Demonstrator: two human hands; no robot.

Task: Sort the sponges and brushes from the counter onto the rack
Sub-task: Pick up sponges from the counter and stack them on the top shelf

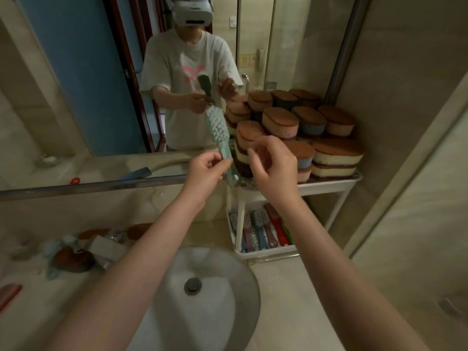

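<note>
Left hand point(206, 171) pinches the green brush point(219, 127) low on its handle, between thumb and fingertips. The brush stands near upright, bristle head up, above the far rim of the sink point(215, 274) and just left of the rack point(329, 184). Right hand point(274, 163) hovers just beside the handle, fingers loosely curled, holding nothing that shows.

Step in hand, as I judge it: one brush lifted and being carried to the rack. Top shelf is packed with stacked sponges point(281, 120); other brushes point(260, 224) lie side by side in the lower tray point(266, 252). So the brush likely belongs below.

Next move calls for bringing it down and right, tipping it flat, handle toward the near rim, and sliding it in under the top shelf.

Room: the gap between the shelves is low, and a white post stands at the tray's left corner. The tray is nearly full; free room inside is hard to tell. The wall closes the right side.

More things are left on the bench point(291, 287) far left, a brown sponge point(72, 258) among them.
</note>
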